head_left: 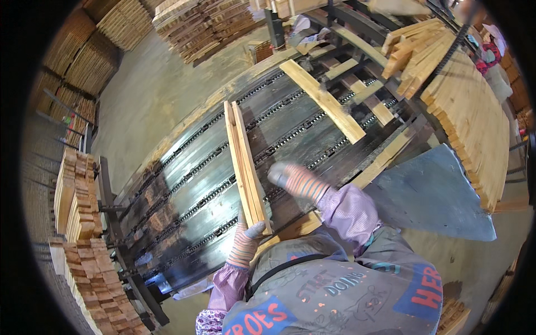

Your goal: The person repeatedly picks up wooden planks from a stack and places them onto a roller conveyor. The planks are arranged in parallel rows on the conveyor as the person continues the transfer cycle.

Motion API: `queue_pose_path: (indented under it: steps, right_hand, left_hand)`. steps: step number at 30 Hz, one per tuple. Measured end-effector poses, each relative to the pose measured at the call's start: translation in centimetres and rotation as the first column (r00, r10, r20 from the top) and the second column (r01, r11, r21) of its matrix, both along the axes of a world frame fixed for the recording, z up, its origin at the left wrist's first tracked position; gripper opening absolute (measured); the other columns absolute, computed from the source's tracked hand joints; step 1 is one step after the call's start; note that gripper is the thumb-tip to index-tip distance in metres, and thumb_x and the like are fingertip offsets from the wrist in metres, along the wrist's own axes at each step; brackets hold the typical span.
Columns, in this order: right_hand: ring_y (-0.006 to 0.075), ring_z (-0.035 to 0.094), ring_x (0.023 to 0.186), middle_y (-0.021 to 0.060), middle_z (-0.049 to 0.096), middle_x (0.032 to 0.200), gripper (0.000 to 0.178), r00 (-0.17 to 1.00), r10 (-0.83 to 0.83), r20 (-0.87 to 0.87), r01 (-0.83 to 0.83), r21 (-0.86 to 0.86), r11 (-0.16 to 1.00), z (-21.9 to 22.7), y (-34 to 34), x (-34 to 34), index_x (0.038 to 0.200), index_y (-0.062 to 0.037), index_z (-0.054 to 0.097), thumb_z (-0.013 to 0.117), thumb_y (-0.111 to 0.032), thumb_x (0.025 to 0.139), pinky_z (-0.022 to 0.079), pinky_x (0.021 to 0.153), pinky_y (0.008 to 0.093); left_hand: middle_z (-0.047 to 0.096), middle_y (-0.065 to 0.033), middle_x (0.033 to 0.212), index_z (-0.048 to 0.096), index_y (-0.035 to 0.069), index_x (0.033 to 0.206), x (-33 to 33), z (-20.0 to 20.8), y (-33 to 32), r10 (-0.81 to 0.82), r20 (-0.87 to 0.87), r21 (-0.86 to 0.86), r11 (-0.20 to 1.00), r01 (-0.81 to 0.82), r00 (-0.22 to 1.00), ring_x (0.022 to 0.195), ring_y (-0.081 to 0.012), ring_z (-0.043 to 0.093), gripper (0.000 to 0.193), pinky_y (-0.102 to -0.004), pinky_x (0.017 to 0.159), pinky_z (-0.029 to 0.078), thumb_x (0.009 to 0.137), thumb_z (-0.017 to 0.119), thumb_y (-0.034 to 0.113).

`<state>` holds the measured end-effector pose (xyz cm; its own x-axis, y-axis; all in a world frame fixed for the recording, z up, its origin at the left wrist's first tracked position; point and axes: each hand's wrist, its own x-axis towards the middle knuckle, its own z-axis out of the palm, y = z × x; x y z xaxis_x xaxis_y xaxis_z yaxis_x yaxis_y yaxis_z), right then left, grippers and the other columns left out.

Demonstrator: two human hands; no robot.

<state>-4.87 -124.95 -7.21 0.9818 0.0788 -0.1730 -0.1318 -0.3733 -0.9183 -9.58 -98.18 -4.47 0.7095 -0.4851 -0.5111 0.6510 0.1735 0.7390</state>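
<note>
My left hand (246, 241), in a striped glove with grey fingertips, grips the near end of a pair of narrow wooden boards (244, 167). The boards lie side by side and point away from me over a dark metal chain conveyor (195, 162). My right hand (294, 180), in a matching glove, hovers over the conveyor to the right of the boards, apart from them. Motion smears its fingers, so their pose is unclear. Beyond it, a single wider board (322, 100) lies slantwise across the chains.
Short wooden pieces (371, 100) lie at the conveyor's far right. Stacked boards (469, 111) stand to the right above a grey metal sheet (432, 190). Timber stacks (97, 279) rise at left, with more (206, 28) at the back. A person (491, 56) is at far right.
</note>
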Motion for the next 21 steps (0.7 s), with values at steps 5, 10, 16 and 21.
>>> queue_pose_path:
  steps: [5, 10, 16, 21]
  right_hand:
    - [0.0384, 0.037, 0.153, 0.0213, 0.042, 0.164, 0.081, 0.793, -0.608, -0.041, 0.241, -0.895, 0.374, -0.7, -13.2, 3.8, 0.159, -0.0263, 0.043, 0.070, -0.060, 0.091, 0.031, 0.118, 0.0624]
    - [0.0362, 0.059, 0.136, 0.0185, 0.065, 0.141, 0.082, 0.862, -0.491, -0.128, 0.070, -0.929, 0.364, -1.6, -13.8, 2.7, 0.154, -0.0261, 0.049, 0.074, -0.066, 0.086, 0.039, 0.110, 0.0602]
    - [0.0236, 0.061, 0.124, 0.0125, 0.062, 0.136, 0.070, 0.955, -0.169, -0.246, 0.280, 0.544, 0.791, -0.3, -2.0, -1.6, 0.156, -0.0007, 0.045, 0.069, -0.041, 0.104, 0.051, 0.106, 0.0373]
    - [0.0225, 0.056, 0.129, 0.0165, 0.063, 0.134, 0.070, 0.971, -0.014, -0.237, 0.162, 0.620, 0.768, 0.6, 7.0, -4.9, 0.150, 0.0008, 0.044, 0.069, -0.046, 0.105, 0.045, 0.112, 0.0364]
  left_hand:
    - [0.060, -0.0112, 0.128, 0.029, 0.022, 0.165, -0.4, 3.3, 1.3, 0.062, -0.036, -0.066, 0.996, -0.064, 0.997, 0.104, -0.0320, 0.071, 0.102, -0.0473, 0.086, 0.063, 0.082, 0.087, 0.026]
    - [0.061, -0.0120, 0.124, 0.028, 0.018, 0.165, -0.4, 5.1, 0.5, 0.113, 0.033, -0.075, 0.991, -0.111, 0.993, 0.104, -0.0302, 0.071, 0.105, -0.0451, 0.085, 0.063, 0.081, 0.088, 0.032]
    - [0.061, -0.0087, 0.125, 0.027, 0.020, 0.167, 1.2, 2.6, -0.3, 0.108, 0.103, -0.098, 0.990, -0.098, 0.989, 0.107, -0.0247, 0.068, 0.097, -0.0422, 0.085, 0.062, 0.088, 0.082, 0.023]
    - [0.062, -0.0102, 0.134, 0.022, 0.019, 0.169, 0.7, 0.6, -0.6, 0.034, 0.126, 0.060, 0.997, -0.042, 0.991, 0.111, -0.0225, 0.068, 0.093, -0.0383, 0.089, 0.060, 0.094, 0.077, 0.022]
